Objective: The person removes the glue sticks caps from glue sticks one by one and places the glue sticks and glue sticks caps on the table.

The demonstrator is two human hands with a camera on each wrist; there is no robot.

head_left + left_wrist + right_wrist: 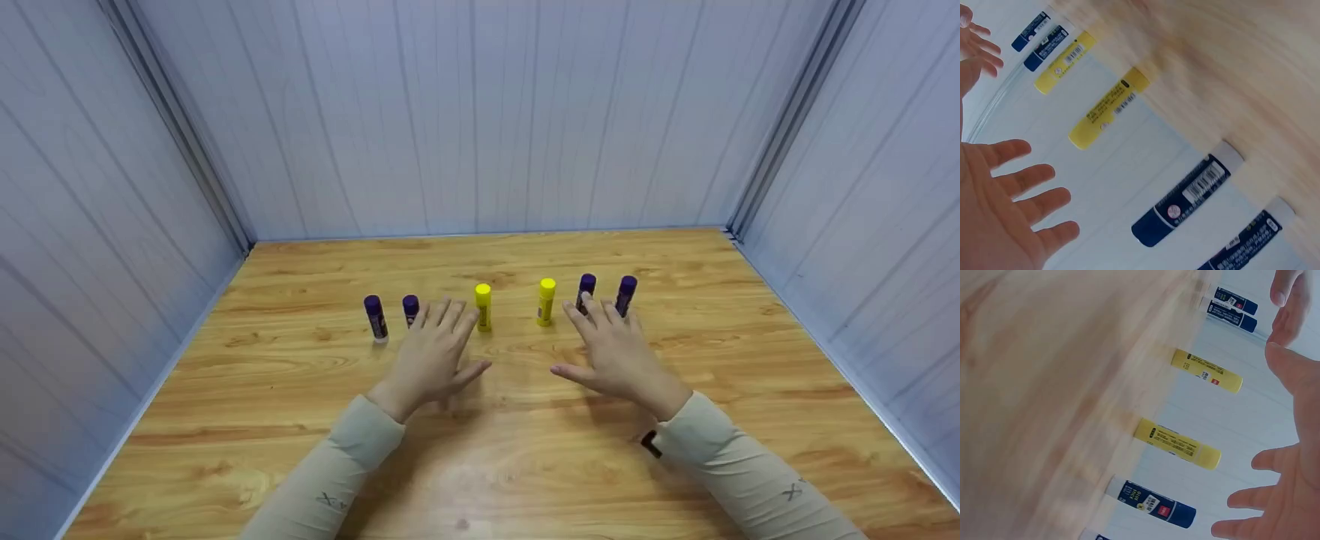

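Observation:
Several glue sticks stand upright in a row across the wooden table. Two have dark blue-purple caps at the left, an outer one and an inner one. Two yellow ones, a left and a right, occupy the middle. On the right are two more dark ones, an inner and an outer. My left hand, fingers spread, hovers in front of the left inner dark stick and partly hides it. Likewise spread, my right hand partly covers the right dark pair. Neither hand holds anything.
The wood-grain table meets a white panelled wall behind the sticks. Similar panels rise at the left and right. A small black piece shows at the right sleeve cuff.

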